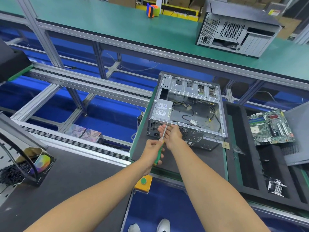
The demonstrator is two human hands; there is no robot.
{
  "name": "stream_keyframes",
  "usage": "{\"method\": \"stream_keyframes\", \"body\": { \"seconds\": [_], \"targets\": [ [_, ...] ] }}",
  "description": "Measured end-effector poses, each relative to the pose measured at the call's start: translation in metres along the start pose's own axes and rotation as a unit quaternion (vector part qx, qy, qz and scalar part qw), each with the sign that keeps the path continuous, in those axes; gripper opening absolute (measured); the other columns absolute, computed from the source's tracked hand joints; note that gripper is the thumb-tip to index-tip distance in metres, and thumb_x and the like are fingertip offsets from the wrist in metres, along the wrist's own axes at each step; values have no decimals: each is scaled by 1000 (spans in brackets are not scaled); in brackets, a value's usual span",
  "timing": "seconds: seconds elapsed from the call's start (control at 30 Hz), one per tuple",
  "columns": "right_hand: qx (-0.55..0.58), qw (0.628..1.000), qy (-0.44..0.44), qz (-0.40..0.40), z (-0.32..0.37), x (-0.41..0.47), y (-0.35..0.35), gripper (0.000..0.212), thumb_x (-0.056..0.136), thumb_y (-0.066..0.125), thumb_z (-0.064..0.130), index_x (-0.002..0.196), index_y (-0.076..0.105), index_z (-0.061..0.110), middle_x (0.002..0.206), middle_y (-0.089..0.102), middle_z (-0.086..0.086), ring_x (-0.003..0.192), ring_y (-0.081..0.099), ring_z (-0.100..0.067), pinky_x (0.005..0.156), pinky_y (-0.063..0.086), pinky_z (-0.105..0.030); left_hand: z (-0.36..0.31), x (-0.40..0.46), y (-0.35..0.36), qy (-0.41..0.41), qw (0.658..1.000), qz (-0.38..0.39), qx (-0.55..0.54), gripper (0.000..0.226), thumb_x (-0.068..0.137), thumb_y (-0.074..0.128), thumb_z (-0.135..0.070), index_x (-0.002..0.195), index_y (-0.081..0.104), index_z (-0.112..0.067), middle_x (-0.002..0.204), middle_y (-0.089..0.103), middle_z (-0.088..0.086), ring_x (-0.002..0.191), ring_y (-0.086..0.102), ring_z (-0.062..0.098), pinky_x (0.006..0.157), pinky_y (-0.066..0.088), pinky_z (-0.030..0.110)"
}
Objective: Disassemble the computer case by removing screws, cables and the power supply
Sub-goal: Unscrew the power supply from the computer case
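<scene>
The left hand (153,148) is wrapped tight around the green screwdriver (161,144). The right hand (170,133) has loose fingers that steady the thin shaft. The tip could slip off the screw if it tilts, and poke those fingers. The computer case (187,111) sits at 12 o'clock, touching the right hand, on the dark worktop (192,161).

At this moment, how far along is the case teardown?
Done: computer case is open, and a motherboard lies on the mat beside it. In hand: left hand grips the screwdriver, right hand steadies its shaft at the rear panel. Left: power supply and cables remain inside.
</scene>
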State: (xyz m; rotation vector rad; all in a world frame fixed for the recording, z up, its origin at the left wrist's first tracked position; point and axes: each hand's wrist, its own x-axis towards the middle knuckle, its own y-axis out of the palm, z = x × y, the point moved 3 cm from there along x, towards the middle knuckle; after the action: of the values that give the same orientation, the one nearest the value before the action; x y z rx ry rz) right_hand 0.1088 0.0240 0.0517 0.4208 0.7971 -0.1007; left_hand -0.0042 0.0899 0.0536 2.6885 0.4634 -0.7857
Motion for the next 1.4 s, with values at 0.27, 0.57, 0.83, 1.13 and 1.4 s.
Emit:
{"method": "stream_keyframes", "body": {
  "seconds": [0.27,0.57,0.83,1.13,1.4],
  "targets": [
    [-6,1000,7,-18,2,0,-2,50,107,32,25,88,72,1,80,77,-11,71,74,-20,66,55,-26,5,4,-1,-11,999,37,1,38,106,48,-47,105,68,-15,85,68,0,62,60,13,51,48,26],
    [-12,999,-15,-30,4,-5,-2,39,100,43,21,88,73,0,76,77,-11,63,74,-20,56,55,-25,6,3,5,12,999,-15,29,34,99,64,-43,99,44,-16,99,58,7,61,57,13,43,40,25],
    [-14,999,-13,-37,4,-9,-1,35,97,49,23,88,75,1,85,78,-13,69,75,-20,59,53,-24,4,-4,10,-33,999,33,-21,36,108,44,-46,105,64,-16,85,64,0,63,53,12,50,44,25],
    [-5,999,-17,-32,4,-10,-1,33,96,50,21,83,73,1,76,77,-12,66,75,-20,61,55,-26,-4,-4,5,2,1000,3,8,33,103,57,-45,101,52,-12,90,62,9,61,56,16,47,47,27],
    [-5,999,-13,-42,4,-9,0,31,96,53,20,82,72,1,73,76,-11,65,74,-20,58,55,-25,-8,-5,6,-43,999,17,3,47,109,41,-48,108,67,-10,79,68,0,59,54,13,51,46,26]
  ]
}}
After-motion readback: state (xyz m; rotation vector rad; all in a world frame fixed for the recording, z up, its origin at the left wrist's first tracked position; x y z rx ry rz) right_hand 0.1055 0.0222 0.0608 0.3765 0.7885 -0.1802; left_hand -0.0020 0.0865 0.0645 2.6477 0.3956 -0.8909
